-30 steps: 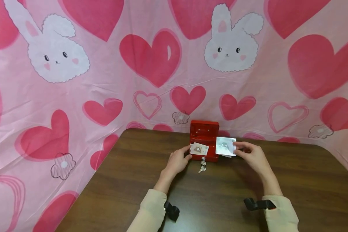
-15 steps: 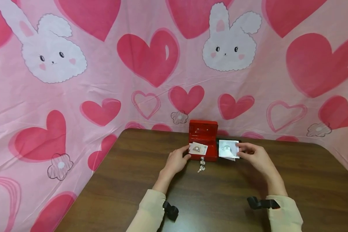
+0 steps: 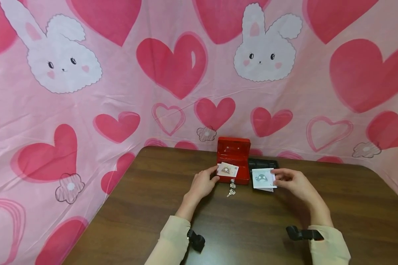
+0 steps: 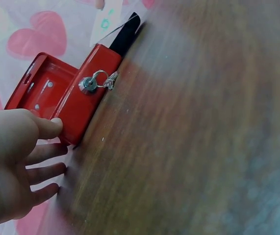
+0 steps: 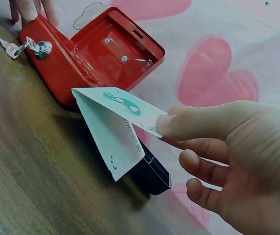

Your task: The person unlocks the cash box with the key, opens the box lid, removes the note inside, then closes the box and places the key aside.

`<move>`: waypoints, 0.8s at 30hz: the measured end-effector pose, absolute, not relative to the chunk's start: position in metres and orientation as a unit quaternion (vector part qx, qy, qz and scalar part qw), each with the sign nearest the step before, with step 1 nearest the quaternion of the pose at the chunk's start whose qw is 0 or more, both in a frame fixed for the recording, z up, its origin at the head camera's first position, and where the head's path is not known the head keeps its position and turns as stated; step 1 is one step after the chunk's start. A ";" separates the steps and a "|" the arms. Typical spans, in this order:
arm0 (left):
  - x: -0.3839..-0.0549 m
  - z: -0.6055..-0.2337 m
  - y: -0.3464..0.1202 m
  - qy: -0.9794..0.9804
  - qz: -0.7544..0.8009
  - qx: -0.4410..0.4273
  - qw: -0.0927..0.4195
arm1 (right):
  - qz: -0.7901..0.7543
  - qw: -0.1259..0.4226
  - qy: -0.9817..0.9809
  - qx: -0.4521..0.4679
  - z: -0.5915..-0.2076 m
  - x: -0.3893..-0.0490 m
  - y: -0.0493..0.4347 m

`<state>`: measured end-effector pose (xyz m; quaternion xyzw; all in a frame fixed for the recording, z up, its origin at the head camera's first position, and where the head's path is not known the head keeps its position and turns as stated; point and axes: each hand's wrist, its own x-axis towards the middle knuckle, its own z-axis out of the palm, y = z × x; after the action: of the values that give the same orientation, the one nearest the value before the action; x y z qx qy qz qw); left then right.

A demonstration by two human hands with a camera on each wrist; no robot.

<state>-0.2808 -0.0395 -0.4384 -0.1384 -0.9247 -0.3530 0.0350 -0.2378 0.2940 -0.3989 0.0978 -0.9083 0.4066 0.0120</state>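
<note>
A small red cash box [image 3: 241,181] stands with its lid raised at the back of the table. My left hand [image 3: 202,184] grips its left front corner, the thumb [image 4: 51,128] on the rim and the fingers along the side. Inside the box lie pale banknotes [image 3: 227,169]. Right of the box, my right hand [image 3: 295,182] pinches a folded banknote [image 5: 115,105] between thumb and fingers. Its lower half hangs down like a tent. A lock [image 4: 88,84] on the front of the box holds a ring with keys [image 5: 8,46].
A black tray-like thing [image 3: 263,163] lies directly right of the box, partly behind the held banknote. The brown wooden table [image 3: 238,228] reaches back to a pink cloth [image 3: 219,84] printed with hearts and rabbits.
My right hand has moved right and toward me with the folded banknote, leaving the box's right edge and uncovering more of the black thing. My left hand stays at the box corner.
</note>
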 end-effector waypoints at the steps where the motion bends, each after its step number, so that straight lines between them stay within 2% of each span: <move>1: -0.281 -0.438 -0.040 -0.925 -0.353 -0.138 0.035 | 0.405 0.009 -0.909 0.096 -0.399 -0.238 0.294; 13: -0.280 -0.439 -0.040 -0.925 -0.350 -0.146 0.041 | 0.400 -0.032 -0.911 0.101 -0.406 -0.236 0.295; 24: -0.278 -0.438 -0.041 -0.924 -0.350 -0.148 0.048 | 0.394 -0.036 -0.910 0.126 -0.415 -0.239 0.292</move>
<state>-0.2778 -0.0414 -0.4376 -0.1480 -0.9239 -0.3496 0.0485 -0.2386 0.2924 -0.4148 0.1259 -0.9097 0.3940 -0.0357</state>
